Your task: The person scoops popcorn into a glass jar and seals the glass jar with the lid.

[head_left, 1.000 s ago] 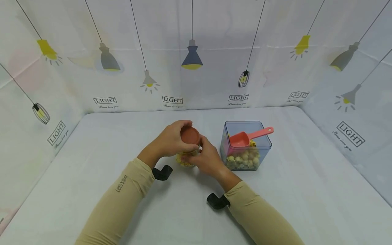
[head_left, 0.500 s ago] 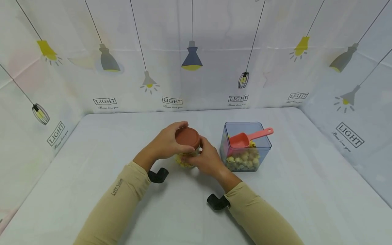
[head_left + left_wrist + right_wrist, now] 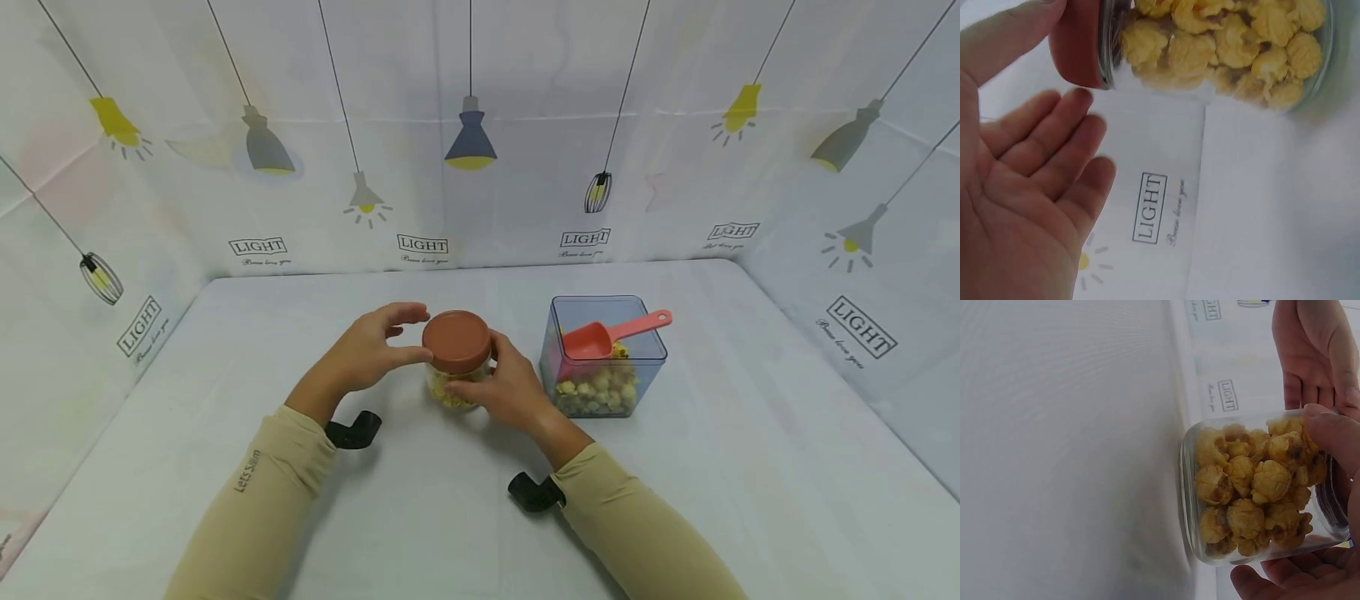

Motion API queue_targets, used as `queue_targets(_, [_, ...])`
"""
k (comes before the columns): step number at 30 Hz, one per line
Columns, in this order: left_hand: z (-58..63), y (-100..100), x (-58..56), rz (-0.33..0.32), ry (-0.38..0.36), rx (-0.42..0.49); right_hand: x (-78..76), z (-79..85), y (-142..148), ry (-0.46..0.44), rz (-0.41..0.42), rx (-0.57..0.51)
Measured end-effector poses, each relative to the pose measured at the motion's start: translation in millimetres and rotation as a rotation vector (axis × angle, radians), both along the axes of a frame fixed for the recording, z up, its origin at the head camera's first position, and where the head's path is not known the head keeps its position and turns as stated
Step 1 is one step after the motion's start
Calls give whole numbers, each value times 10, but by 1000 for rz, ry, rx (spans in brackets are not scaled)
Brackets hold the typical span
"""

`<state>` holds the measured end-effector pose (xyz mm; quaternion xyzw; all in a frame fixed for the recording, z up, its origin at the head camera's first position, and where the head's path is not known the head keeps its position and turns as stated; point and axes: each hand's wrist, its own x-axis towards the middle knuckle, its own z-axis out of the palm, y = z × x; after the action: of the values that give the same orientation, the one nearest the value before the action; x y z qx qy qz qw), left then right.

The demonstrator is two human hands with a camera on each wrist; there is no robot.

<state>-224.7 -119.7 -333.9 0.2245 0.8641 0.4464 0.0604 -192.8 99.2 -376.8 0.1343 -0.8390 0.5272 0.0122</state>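
A clear glass jar [image 3: 1247, 487] of yellow popcorn stands upright on the white table, capped by a reddish-brown lid [image 3: 456, 340]. My right hand [image 3: 512, 392] grips the jar from the right, thumb across the near side and fingers behind it. To the left of the lid is my left hand [image 3: 367, 348], its fingers spread and loosely bent, its thumb tip right at the lid's edge. In the left wrist view the palm faces the jar, and nothing lies in it.
Right of the jar stands a clear bluish square tub [image 3: 606, 387] of popcorn. A pink scoop [image 3: 588, 342] rests in it, handle over the rim. A white backdrop [image 3: 525, 183] printed with lamps rises behind the table.
My left hand has let go of the lid and drawn back to the left, its fingers spreading. The lid now sits level on the jar. My right hand keeps its grip.
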Motion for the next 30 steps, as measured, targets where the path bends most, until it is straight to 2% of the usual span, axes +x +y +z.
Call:
queue_targets(5, [-48, 75, 32, -35, -13, 55, -1, 10, -8, -4, -4, 12])
queue_targets(13, [-119, 329, 35, 37, 31, 34, 4, 13, -6, -12, -29, 19])
queue_targets(18, [-162, 360, 86, 90, 72, 55, 14, -2, -13, -14, -36, 36])
queue_targets(22, [-181, 355, 100, 103, 70, 66, 16, -1, -18, 0, -35, 34])
queue_targets(25, [-179, 332, 77, 70, 40, 82, 11, 2, -18, -8, -23, 34])
queue_targets(30, [-149, 291, 9, -40, -14, 126, -24, -8, -16, -21, 1, 10])
